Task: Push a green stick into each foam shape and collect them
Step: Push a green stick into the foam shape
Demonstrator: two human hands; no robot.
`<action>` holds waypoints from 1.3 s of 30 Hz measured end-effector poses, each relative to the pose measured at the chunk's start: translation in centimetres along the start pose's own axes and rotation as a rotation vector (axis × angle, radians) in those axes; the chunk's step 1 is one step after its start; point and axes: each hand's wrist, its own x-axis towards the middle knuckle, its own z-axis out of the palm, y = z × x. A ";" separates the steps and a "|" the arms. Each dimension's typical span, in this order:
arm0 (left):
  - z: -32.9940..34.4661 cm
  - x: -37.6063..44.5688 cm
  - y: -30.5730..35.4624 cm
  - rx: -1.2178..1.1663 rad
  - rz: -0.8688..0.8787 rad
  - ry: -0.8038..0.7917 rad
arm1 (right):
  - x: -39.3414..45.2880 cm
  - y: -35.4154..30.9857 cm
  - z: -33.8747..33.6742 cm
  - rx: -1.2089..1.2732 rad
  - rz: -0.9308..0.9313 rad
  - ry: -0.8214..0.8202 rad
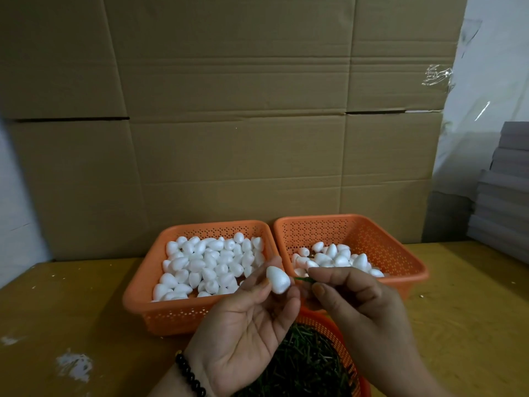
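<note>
- Over the basket of sticks (337, 333), my left hand (243, 319) pinches a foam shape (279, 279), blunt end turned right to take the point
- My right hand (352, 299) pinches a green stick (304, 279), tip at the foam, lined up for pushing in

Two orange perforated plastic baskets stand side by side on the yellowish wooden table (86, 305), touching or nearly so, with a brown corrugated cardboard sheet (229, 110) upright behind them. The left basket (137, 299) holds many white egg-shaped foam pieces (206, 265); the right basket (400, 253) holds fewer foam shapes (335, 257) (gathered toward its left side). Nearer the person, before both, a round orange mesh basket (340, 336) contains a heap of thin green sticks (309, 359). Stacked grey boards (503, 196) lie at the far right.
</note>
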 end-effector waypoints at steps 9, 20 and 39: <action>0.1 -0.1 0.0 0.111 0.088 -0.007 | -0.2 0.2 0.2 0.072 -0.012 0.031; 0.0 0.1 -0.2 0.277 0.193 0.082 | -0.4 0.9 0.4 -0.011 -0.011 0.022; 0.0 0.0 -0.9 0.584 0.290 0.211 | -0.1 2.2 0.1 -0.077 0.000 0.007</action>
